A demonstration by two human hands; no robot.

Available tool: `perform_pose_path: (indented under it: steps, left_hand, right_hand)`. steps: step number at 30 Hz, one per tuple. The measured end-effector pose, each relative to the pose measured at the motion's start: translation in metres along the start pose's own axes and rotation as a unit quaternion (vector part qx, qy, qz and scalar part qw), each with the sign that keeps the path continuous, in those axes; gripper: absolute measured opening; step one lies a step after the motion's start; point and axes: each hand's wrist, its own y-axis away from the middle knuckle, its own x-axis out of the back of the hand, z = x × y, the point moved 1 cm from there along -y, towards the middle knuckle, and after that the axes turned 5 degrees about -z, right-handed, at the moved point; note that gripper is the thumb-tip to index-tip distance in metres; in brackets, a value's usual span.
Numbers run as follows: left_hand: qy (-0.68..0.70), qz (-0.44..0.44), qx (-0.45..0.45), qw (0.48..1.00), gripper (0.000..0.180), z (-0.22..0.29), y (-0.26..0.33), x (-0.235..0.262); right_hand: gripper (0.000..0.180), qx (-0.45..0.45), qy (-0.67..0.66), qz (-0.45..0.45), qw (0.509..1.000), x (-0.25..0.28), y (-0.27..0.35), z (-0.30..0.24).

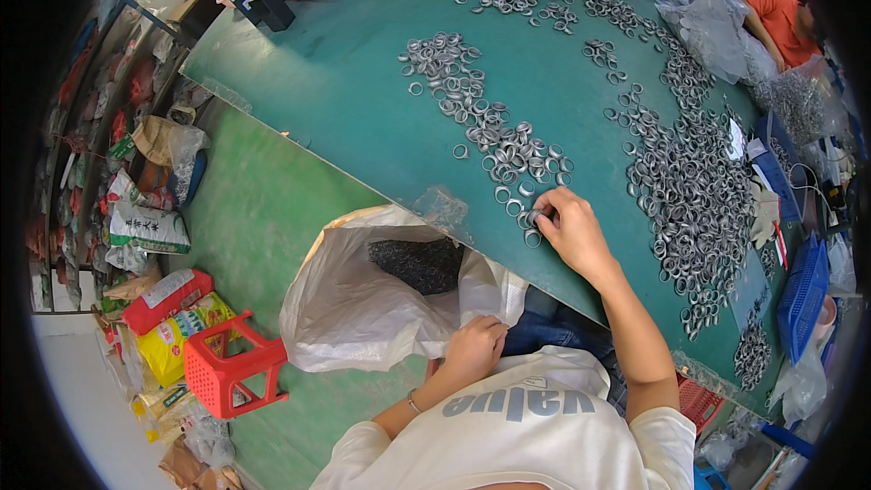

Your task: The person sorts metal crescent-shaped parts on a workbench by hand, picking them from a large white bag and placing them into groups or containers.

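My right hand (572, 229) is over the green table, its thumb and fingers pinched at a grey metal ring (532, 238) near the end of a long trail of such rings (494, 138). Partly hidden by the fingertips, the exact grip is hard to see. Below the table edge, my left hand (475, 347) is closed on the near rim of a white woven sack (345, 308). The sack gapes open against the table edge, with a dark heap of small metal pieces (419, 265) inside.
A larger pile of rings (694, 191) covers the table's right side. Blue baskets (804, 286) and plastic bags line that edge. A red stool (231, 367) stands on the floor at left, near shelves of bags. Another person (782, 23) sits at far right.
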Motion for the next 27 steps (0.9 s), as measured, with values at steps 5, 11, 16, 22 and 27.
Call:
perform_pose_path:
  steps: [5,11,16,22,27]
  left_hand:
    - [-0.005,-0.003,0.003,1.000,0.005,0.002,-0.001,0.002]
    - [-0.006,-0.002,-0.003,1.000,0.005,0.001,-0.001,0.000]
    - [-0.007,-0.011,0.008,1.000,0.007,-0.001,0.003,0.000]
    - [-0.014,0.008,-0.008,1.000,0.003,0.001,0.000,-0.001]
    - [-0.010,0.006,-0.008,1.000,0.004,0.000,0.001,-0.002]
  right_hand:
    - [0.013,-0.064,-0.094,-0.004,0.993,0.012,0.009,-0.004]
    - [0.015,0.062,-0.130,-0.113,0.983,-0.019,0.024,-0.057]
    - [0.017,0.049,0.051,0.051,0.996,0.001,-0.004,-0.027]
    - [0.010,0.081,0.101,0.080,0.988,-0.001,-0.011,0.002]
    - [0.011,0.109,-0.137,0.140,0.975,0.017,0.016,-0.021]
